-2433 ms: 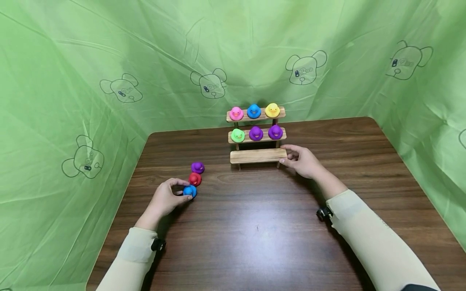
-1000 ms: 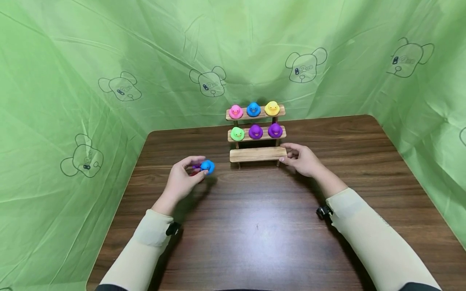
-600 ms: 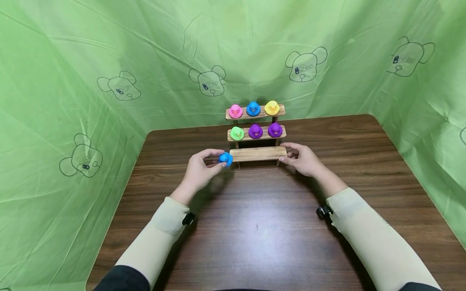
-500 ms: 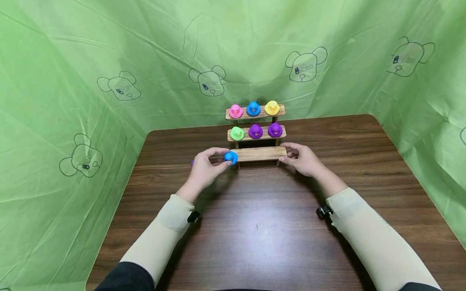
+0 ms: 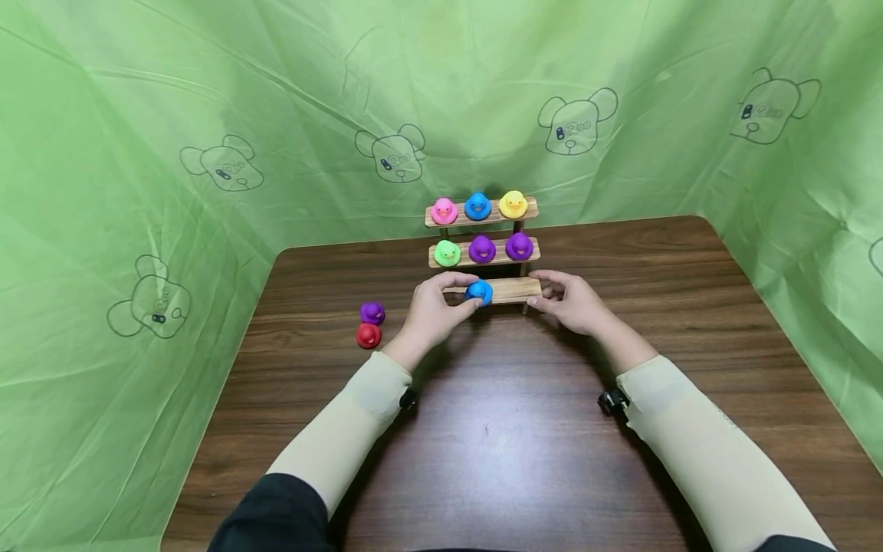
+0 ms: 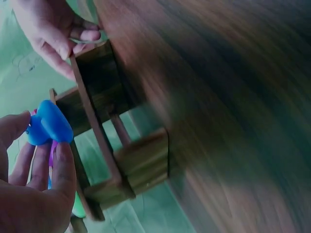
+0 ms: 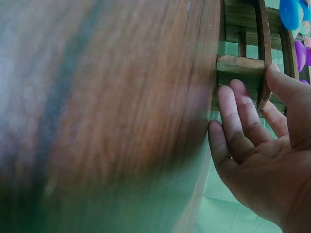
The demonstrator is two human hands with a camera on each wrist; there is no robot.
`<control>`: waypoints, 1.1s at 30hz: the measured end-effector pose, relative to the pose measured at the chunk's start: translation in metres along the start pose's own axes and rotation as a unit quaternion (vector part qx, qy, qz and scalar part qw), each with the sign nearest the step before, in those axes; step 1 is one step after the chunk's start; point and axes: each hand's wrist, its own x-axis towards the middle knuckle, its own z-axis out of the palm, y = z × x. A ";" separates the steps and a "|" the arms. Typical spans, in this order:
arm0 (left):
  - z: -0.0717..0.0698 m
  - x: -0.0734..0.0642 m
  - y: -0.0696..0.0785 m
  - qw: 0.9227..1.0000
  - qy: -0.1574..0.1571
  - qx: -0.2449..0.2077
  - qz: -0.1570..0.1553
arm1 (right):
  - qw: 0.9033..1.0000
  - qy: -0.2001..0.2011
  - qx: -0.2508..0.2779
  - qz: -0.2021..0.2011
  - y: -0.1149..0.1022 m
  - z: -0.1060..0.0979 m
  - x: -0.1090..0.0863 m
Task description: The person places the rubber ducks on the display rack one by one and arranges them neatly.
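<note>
A blue rubber duck (image 5: 479, 292) is pinched between the thumb and fingers of my left hand (image 5: 429, 314), close over the middle of the bottom shelf of a three-tier wooden display stand (image 5: 519, 288). In the left wrist view the same duck (image 6: 51, 124) sits at the fingertips. My right hand (image 5: 571, 307) grips the right end of that bottom shelf; in the right wrist view its thumb (image 7: 282, 82) lies on the board's edge. Pink, blue and yellow ducks (image 5: 513, 205) line the top shelf. Green and purple ducks (image 5: 482, 249) stand on the middle one.
On the table left of the stand, a purple duck (image 5: 372, 313) and a red duck (image 5: 369, 336) sit close together. The dark wooden table (image 5: 497, 445) reaches back to a green fabric backdrop (image 5: 483, 100) just behind the stand.
My left hand has picked up the blue duck from beside the red one and carried it right and away from me, over the bottom shelf. The right hand has kept its place.
</note>
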 end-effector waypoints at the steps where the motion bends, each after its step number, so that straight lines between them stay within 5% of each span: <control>1: 0.004 0.002 0.000 1.000 0.001 0.003 0.001 | 1.000 -0.001 0.001 0.000 0.000 0.000 0.000; 10: 0.034 0.018 -0.001 0.999 -0.004 0.041 0.023 | 1.000 0.000 -0.003 -0.004 0.000 0.000 0.000; 18: 0.056 0.028 0.001 1.000 -0.009 0.022 0.019 | 1.000 -0.002 -0.003 -0.001 0.000 0.000 0.001; 33: 0.077 0.038 0.002 0.999 -0.005 0.042 0.020 | 1.000 0.000 -0.001 -0.011 0.003 0.000 0.002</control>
